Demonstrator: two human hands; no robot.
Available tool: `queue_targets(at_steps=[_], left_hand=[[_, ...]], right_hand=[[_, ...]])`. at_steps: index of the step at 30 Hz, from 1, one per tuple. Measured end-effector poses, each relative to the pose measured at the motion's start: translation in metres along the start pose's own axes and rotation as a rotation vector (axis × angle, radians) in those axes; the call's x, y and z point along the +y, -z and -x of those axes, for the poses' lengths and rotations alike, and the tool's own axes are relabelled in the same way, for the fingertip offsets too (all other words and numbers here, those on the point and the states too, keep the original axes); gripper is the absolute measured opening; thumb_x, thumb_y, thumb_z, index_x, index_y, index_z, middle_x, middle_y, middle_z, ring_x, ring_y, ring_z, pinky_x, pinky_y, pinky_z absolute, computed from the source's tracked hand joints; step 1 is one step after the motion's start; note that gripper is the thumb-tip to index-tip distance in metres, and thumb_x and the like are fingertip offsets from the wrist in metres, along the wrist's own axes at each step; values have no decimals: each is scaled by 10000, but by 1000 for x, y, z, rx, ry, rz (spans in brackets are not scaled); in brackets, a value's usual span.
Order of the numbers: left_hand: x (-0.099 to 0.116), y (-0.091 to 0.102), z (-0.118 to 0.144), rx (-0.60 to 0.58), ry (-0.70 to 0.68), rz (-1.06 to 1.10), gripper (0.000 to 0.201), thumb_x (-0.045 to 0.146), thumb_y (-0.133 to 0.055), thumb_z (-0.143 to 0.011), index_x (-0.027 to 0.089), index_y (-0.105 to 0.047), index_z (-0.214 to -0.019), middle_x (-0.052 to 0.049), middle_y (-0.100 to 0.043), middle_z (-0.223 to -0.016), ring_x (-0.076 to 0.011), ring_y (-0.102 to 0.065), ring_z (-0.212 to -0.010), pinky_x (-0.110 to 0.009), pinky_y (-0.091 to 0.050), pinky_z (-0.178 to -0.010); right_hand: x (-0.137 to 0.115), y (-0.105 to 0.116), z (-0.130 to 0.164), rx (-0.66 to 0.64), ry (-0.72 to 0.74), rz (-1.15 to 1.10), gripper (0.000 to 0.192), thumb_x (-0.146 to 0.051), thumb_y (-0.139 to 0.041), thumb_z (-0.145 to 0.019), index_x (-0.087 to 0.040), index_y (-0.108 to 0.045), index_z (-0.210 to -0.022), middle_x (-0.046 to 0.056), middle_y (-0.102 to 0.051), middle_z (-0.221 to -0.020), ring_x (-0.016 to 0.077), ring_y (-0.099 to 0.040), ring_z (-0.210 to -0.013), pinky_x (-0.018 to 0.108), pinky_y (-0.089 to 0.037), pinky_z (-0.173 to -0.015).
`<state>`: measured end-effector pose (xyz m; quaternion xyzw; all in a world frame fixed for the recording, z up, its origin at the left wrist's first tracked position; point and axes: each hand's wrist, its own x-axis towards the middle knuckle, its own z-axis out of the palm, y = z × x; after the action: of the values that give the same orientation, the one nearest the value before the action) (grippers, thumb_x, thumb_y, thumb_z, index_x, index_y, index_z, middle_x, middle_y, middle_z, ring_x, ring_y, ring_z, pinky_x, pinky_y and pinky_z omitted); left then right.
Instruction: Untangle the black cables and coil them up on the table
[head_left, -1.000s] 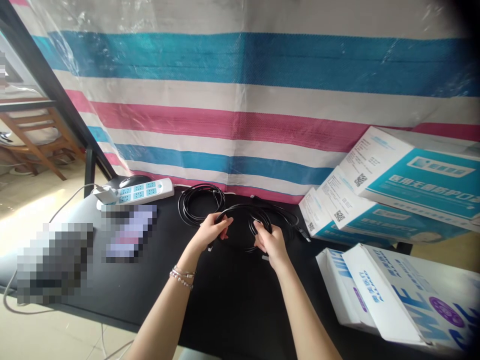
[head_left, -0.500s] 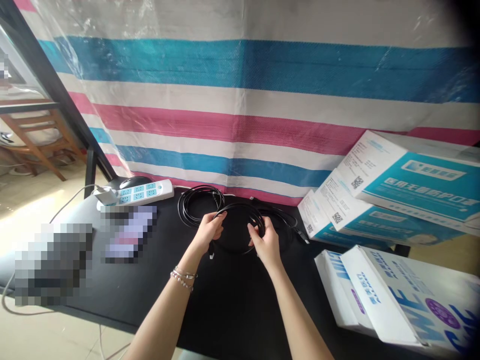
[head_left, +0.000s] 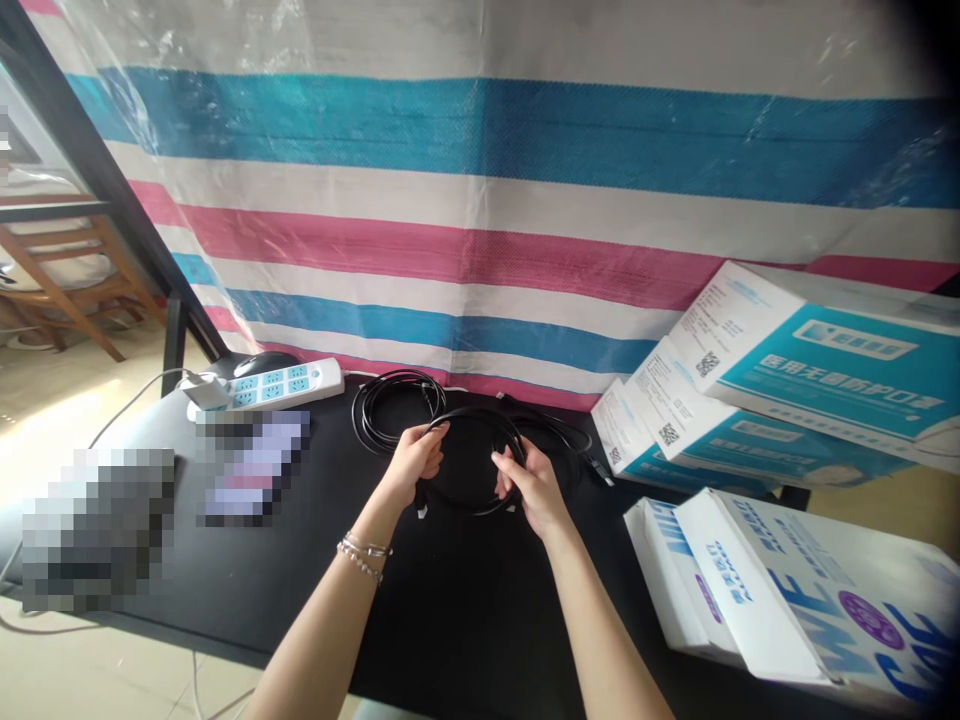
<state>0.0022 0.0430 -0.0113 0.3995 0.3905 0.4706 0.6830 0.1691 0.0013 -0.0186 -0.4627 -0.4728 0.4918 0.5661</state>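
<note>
Both my hands hold a coil of black cable (head_left: 480, 418) just above the black table (head_left: 450, 600). My left hand (head_left: 415, 462) pinches the coil's left side, and a small white connector hangs below it. My right hand (head_left: 527, 480) grips the coil's right side with fingers curled round the strands. A second coiled black cable (head_left: 391, 408) lies flat on the table just beyond my left hand. More loose black cable (head_left: 570, 438) trails to the right of the held coil.
A white power strip (head_left: 281, 383) with a plugged-in adapter lies at the far left, a dark mouse behind it. Stacked white-and-teal boxes (head_left: 787, 390) fill the right side, with more white boxes (head_left: 780, 600) nearer. A striped tarp hangs behind the table.
My hands have drawn slightly closer together and the held coil has shrunk a little and shifted left. The view moved slightly.
</note>
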Motion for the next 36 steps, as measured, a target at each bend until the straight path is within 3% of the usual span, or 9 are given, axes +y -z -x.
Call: queue_targets(at_steps=[6, 14, 22, 26, 31, 36], left_hand=[[-1, 3, -3, 52, -20, -76, 441, 451, -646, -661, 197, -300, -562, 126, -168, -406, -1, -141, -333, -168, -68, -345], [-7, 3, -4, 136, -64, -319, 348, 445, -617, -663, 181, -401, -595, 112, -219, -412, -21, -194, -331, -179, -124, -348], [-5, 5, -3, 134, -294, -629, 281, 387, -526, -729, 167, -443, -576, 67, -356, -452, -65, -358, -427, -188, -276, -434], [-3, 4, -1, 94, -319, -638, 218, 360, -518, -743, 170, -477, -645, 49, -452, -510, -80, -440, -450, -193, -342, -470], [-1, 3, 2, 89, -390, -643, 155, 311, -542, -741, 177, -557, -818, 31, -522, -590, -88, -464, -484, -188, -350, -484], [3, 4, 4, 96, -473, -760, 134, 292, -552, -751, 170, -607, -764, 15, -544, -584, -98, -462, -521, -185, -346, -520]], right_hand=[[3, 0, 1, -108, -46, -145, 267, -249, -646, -688, -204, -395, -609, -113, -399, -384, 61, -409, -328, 203, -359, -417], [9, -10, 2, -26, -145, -193, 396, -303, -687, -654, -217, -312, -560, -160, -186, -351, 13, -168, -282, 188, -307, -355], [3, -11, 4, 94, -122, -180, 433, -418, -665, -698, -212, -314, -551, -144, -185, -368, 21, -176, -300, 182, -294, -329], [1, -11, 4, 113, -114, -153, 440, -422, -663, -694, -216, -306, -540, -139, -185, -373, 24, -184, -293, 187, -280, -317], [2, -11, 4, 56, -205, -103, 407, -421, -660, -693, -219, -329, -568, -147, -174, -368, 22, -177, -278, 182, -252, -305], [-1, -9, 5, -43, -226, -95, 326, -355, -675, -683, -209, -388, -633, -161, -225, -339, 18, -201, -261, 177, -282, -328]])
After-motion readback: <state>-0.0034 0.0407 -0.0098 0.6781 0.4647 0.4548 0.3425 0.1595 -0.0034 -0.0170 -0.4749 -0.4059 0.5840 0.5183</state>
